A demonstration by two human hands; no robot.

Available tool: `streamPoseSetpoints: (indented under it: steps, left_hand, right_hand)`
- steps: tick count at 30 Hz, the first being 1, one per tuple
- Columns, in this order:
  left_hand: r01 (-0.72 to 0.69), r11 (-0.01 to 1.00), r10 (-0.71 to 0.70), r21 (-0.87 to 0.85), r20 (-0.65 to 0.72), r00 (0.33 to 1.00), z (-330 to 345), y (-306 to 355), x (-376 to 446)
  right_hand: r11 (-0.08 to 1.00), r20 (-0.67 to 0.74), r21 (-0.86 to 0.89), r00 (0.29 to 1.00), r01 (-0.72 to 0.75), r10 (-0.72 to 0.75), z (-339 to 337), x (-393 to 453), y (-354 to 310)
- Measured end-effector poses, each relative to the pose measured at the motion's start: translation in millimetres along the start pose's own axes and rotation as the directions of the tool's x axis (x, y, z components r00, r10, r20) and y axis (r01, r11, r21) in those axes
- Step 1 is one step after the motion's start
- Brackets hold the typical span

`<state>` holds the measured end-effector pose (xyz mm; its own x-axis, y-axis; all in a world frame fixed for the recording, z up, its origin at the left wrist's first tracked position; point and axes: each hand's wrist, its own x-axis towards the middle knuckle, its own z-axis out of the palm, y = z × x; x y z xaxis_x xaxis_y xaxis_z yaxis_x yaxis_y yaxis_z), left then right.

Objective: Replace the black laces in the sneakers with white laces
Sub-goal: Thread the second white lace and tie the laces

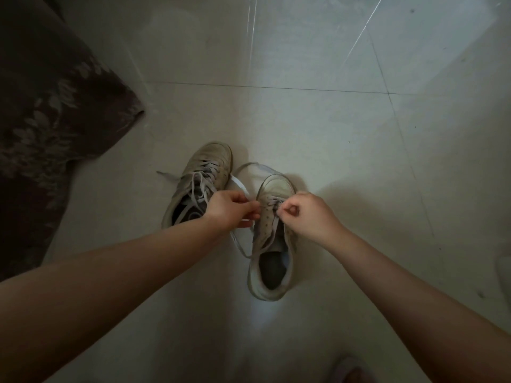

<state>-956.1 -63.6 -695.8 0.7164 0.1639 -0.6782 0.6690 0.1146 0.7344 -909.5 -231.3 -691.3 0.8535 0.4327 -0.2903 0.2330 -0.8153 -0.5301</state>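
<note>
Far left: a dark patterned cloth (49, 111) is spread on the tiled floor (318, 120), well clear of the work.

Left sneaker (197, 183): it is seen standing on the floor, toe pointing away, already threaded with a pale lace whose ends trail loose over the opening. No black lace is made out anywhere in the dim light.

Left hand (231, 210): its grip is narrow, thumb and fingers pinched on a run of the white lace (239, 185). The lace is seen looping round beyond the toe of the right sneaker and down along the floor between the two shoes.

Right sneaker (273, 230): it stands just beside the other, toe away. Only the rows nearest the toe appear laced; the eyelets toward the opening look bare.

Right hand (304, 214): its grip is likewise tight, fingers curled and pinching the lace close to the eyelets on the tongue.

Judgement: lacing of the second shoe is under way, at an early row.

Notes for doing the step well:
- The lace is best held flat, so that no twist is carried into the eyelet.
- Both ends are to be drawn to even length before the next crossing.
- Slack lying round the toe should be pulled through first, lest it snag.
- The shoe may slide on smooth tile; steadying is advised.
</note>
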Motion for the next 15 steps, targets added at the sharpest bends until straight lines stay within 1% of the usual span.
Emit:
streamPoseSetpoints:
  steps: [3,10,13,15]
  left_hand:
    - [-0.013,0.999,0.013,0.05,-0.002,1.0,1.5,-0.6,1.8]
    - [-0.077,0.978,0.077,0.196,0.004,0.997,1.8,-4.0,4.4]
    - [-0.147,0.959,0.156,0.243,-0.018,0.988,3.7,-3.3,4.4]
    - [-0.213,0.924,0.233,0.316,-0.023,0.972,4.9,-2.1,5.5]
  right_hand:
    - [1.0,0.053,0.016,0.999,-0.012,0.011,7.3,-1.4,-2.4]
    - [0.998,0.009,0.059,1.0,0.007,-0.007,17.1,0.1,-3.5]
    - [0.996,-0.026,0.091,0.999,0.024,-0.021,19.7,-1.1,-3.3]
    - [0.994,-0.032,0.104,0.999,0.042,-0.039,21.1,-1.9,-2.0]
